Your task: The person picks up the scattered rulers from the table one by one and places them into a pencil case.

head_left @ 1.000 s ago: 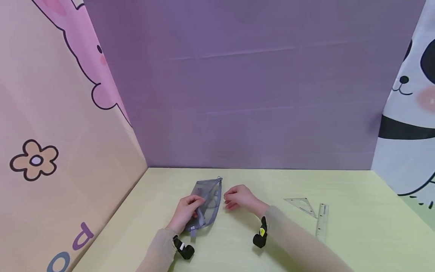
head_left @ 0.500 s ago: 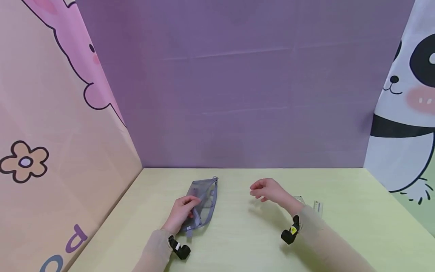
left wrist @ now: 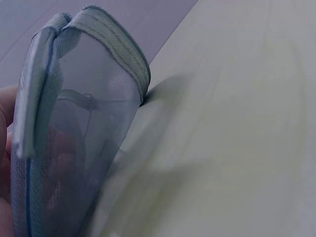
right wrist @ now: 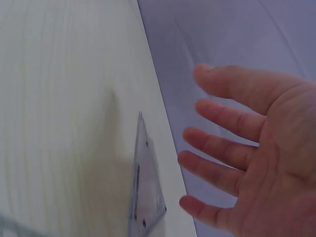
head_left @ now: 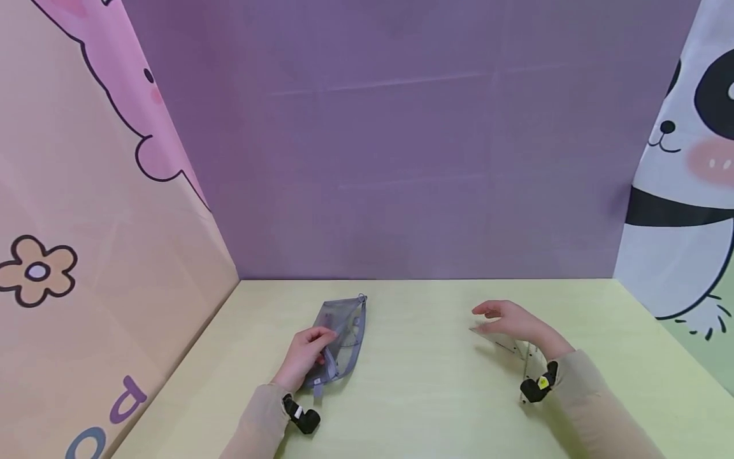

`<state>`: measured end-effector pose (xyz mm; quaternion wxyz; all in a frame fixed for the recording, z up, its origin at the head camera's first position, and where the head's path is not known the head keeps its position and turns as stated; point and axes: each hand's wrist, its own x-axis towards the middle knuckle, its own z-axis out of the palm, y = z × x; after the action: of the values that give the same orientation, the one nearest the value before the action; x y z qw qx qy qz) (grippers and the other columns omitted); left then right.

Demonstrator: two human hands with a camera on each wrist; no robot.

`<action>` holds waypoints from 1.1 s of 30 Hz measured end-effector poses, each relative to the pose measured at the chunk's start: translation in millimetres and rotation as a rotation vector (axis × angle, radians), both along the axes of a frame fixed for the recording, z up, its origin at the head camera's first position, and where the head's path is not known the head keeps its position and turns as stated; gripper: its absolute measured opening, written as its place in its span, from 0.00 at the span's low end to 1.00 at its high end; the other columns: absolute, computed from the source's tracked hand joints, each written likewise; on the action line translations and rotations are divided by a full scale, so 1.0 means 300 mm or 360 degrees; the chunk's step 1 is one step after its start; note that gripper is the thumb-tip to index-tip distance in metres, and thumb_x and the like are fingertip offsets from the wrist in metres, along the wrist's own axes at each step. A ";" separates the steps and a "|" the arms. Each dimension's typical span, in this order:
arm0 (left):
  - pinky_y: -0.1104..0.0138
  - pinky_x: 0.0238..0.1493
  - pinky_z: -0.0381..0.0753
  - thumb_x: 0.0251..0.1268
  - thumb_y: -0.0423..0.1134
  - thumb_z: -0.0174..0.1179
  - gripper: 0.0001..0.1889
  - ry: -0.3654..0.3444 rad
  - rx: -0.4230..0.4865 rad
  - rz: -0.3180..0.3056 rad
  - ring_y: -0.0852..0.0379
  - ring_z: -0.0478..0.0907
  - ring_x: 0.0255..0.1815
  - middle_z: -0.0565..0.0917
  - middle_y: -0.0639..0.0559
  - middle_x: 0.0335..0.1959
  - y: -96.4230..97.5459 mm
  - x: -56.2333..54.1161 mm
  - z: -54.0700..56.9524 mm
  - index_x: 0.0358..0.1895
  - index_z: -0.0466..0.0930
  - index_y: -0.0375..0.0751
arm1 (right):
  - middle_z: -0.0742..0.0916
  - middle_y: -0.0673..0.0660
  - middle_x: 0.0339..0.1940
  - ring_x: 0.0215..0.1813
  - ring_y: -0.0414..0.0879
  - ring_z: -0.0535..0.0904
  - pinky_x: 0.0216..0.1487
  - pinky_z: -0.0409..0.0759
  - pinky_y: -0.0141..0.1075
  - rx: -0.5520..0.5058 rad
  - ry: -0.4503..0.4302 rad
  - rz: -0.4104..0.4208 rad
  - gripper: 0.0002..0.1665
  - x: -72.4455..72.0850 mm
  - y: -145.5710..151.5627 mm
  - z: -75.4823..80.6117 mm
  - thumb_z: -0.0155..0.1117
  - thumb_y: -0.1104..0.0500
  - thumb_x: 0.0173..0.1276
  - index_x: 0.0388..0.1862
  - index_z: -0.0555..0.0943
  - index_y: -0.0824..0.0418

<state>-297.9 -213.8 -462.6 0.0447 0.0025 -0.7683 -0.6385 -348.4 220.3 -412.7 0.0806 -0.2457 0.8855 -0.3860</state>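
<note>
My left hand (head_left: 304,357) pinches the edge of a grey-purple mesh zipper pouch (head_left: 350,341). In the left wrist view the pouch (left wrist: 98,98) gapes at its zippered top, and the fingertips show through its sheer wall. Over at the right, my right hand (head_left: 507,319) hovers above a clear plastic set square (head_left: 507,344), holding nothing. The right wrist view has the fingers (right wrist: 217,170) spread and slightly bent beside the set square (right wrist: 148,187), which lies on the table. A clear ruler (head_left: 533,363) lies beside it, partly hidden by the right wrist.
The pale yellow table (head_left: 413,395) runs back to a purple backdrop (head_left: 373,159). A pink printed panel (head_left: 115,255) borders the left side, and a panda-printed panel (head_left: 682,255) borders the right. Each wrist wears a small black camera.
My right hand has moved right, from beside the pouch to over the set square. The left hand keeps its hold on the pouch. The head view has shifted slightly.
</note>
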 end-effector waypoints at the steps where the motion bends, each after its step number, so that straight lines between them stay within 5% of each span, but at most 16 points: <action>1: 0.69 0.24 0.71 0.64 0.37 0.63 0.09 -0.0001 0.0003 0.0001 0.59 0.68 0.21 0.79 0.48 0.33 0.000 0.001 0.000 0.40 0.84 0.32 | 0.78 0.68 0.60 0.64 0.69 0.68 0.61 0.67 0.57 0.0035 0.0010 0.0008 0.29 0.001 0.013 -0.003 0.66 0.58 0.64 0.60 0.74 0.72; 5: 0.68 0.24 0.72 0.65 0.36 0.62 0.10 -0.0023 0.0015 0.0018 0.59 0.68 0.21 0.79 0.47 0.34 0.003 0.007 0.001 0.41 0.84 0.31 | 0.75 0.71 0.62 0.66 0.71 0.64 0.60 0.66 0.59 0.0140 0.0024 0.0018 0.29 0.012 0.058 -0.013 0.64 0.65 0.59 0.60 0.74 0.72; 11: 0.69 0.24 0.71 0.64 0.36 0.62 0.10 -0.0027 0.0011 0.0017 0.59 0.68 0.21 0.79 0.47 0.33 0.005 0.017 0.002 0.41 0.84 0.31 | 0.73 0.70 0.65 0.63 0.65 0.68 0.48 0.69 0.47 0.0263 -0.0023 0.0012 0.38 0.027 0.094 -0.029 0.59 0.75 0.44 0.61 0.75 0.68; 17: 0.69 0.24 0.72 0.63 0.37 0.63 0.10 0.0002 -0.0023 0.0001 0.59 0.69 0.21 0.80 0.49 0.32 -0.001 0.013 0.003 0.39 0.84 0.31 | 0.71 0.72 0.65 0.58 0.62 0.68 0.41 0.70 0.42 0.0282 -0.0005 0.0044 0.39 0.033 0.089 -0.045 0.55 0.80 0.40 0.57 0.78 0.66; 27: 0.68 0.26 0.71 0.65 0.38 0.63 0.10 -0.0032 -0.0011 -0.0019 0.57 0.69 0.23 0.80 0.50 0.33 0.002 0.012 0.011 0.41 0.84 0.32 | 0.78 0.68 0.56 0.56 0.63 0.73 0.51 0.74 0.49 0.0321 0.0117 -0.0009 0.32 0.053 0.071 -0.056 0.63 0.78 0.42 0.53 0.80 0.68; 33: 0.68 0.25 0.70 0.64 0.37 0.63 0.09 -0.0028 -0.0019 -0.0004 0.57 0.68 0.22 0.80 0.50 0.32 0.004 0.018 0.017 0.40 0.84 0.33 | 0.78 0.60 0.45 0.44 0.53 0.73 0.45 0.74 0.45 0.0359 0.0193 0.0004 0.28 0.058 0.045 -0.050 0.75 0.66 0.47 0.51 0.81 0.68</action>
<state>-292.4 -212.4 -457.4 0.0371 0.0068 -0.7724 -0.6340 -331.1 233.7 -427.7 0.0546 -0.2590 0.9263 -0.2682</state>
